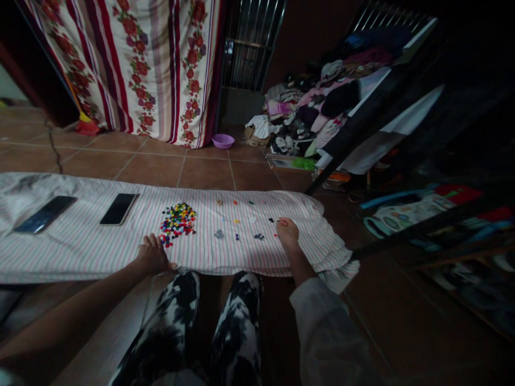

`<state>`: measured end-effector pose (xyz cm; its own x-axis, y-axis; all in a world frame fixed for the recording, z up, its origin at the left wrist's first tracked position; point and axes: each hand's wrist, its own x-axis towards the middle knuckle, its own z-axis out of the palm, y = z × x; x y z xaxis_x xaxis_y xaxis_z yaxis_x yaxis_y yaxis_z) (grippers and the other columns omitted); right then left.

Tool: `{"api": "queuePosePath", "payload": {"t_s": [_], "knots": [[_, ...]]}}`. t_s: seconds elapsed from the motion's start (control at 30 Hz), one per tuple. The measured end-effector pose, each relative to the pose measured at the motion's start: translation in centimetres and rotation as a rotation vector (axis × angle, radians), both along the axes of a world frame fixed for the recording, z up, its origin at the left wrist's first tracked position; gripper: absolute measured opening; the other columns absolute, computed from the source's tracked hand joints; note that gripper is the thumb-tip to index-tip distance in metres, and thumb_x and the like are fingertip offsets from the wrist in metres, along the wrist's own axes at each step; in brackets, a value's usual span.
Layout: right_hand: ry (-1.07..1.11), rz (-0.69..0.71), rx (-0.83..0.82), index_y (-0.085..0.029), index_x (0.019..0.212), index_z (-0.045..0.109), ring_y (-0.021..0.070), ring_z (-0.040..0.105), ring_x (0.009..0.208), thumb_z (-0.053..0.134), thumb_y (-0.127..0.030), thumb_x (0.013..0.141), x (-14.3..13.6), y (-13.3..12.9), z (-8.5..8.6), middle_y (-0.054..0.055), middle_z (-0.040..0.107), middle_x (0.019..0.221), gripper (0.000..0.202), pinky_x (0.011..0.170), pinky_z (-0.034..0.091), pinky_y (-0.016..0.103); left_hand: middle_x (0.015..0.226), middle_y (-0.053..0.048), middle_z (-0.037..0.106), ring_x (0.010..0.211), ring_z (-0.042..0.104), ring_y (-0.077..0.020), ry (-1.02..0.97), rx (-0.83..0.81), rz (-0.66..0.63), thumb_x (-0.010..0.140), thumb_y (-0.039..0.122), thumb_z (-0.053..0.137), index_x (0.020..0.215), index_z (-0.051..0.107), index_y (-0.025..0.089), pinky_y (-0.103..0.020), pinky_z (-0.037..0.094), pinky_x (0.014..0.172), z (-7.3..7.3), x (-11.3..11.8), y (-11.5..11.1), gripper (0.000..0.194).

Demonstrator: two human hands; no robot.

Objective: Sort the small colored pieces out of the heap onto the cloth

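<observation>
A heap of small multicoloured pieces [179,222], perhaps beads or buttons, lies on the striped cloth [205,257]. My left hand [152,256] rests at the cloth's front edge beside the heap, fingers loosely stretched and thumb apart, holding nothing. To the right, small groups sorted by colour are spread out, among them grey pieces [219,234], dark grey pieces [258,237], purple pieces [237,237] and yellow pieces [236,221]. My right hand [288,233] is pinched just right of the black pieces [271,220]; whatever sits between its fingertips is too small to make out. A red piece [276,235] lies close to that hand.
Two phones, a dark one [46,214] and a light-edged one [119,209], lie on the cloth at left. Beyond are a floral curtain [161,69], a purple basin [223,141] and a clothes pile [317,102]. A dark diagonal bar [354,134] stands at right.
</observation>
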<state>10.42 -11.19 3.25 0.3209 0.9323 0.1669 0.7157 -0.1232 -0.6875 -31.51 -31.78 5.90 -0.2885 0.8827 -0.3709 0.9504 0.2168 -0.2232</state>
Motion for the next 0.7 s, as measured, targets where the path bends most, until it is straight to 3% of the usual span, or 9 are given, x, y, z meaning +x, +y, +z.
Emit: {"api": "queuePosePath", "payload": {"t_s": [0.23, 0.7], "knots": [[-0.116, 0.009, -0.098, -0.02, 0.09, 0.075, 0.0193, 0.065, 0.089, 0.049, -0.015, 0.075, -0.1, 2.0, -0.1, 0.007, 0.073, 0.094, 0.031, 0.083, 0.046, 0.027, 0.148, -0.038, 0.019, 0.137, 0.02, -0.0527, 0.015, -0.042, -0.019, 0.067, 0.084, 0.038, 0.142, 0.02, -0.013, -0.051, 0.034, 0.1, 0.5, 0.2, -0.1, 0.123], [-0.103, 0.034, -0.12, -0.018, 0.094, 0.075, 0.0183, 0.067, 0.085, 0.049, -0.016, 0.074, 0.3, 4.1, -2.5, 0.007, 0.074, 0.094, 0.033, 0.082, 0.049, 0.027, 0.146, -0.04, 0.022, 0.136, 0.024, -0.0531, 0.054, 0.0, -0.063, 0.074, 0.077, 0.041, 0.141, 0.025, -0.012, -0.053, 0.037, 0.097, -0.4, 0.0, -0.2, 0.112]]}}
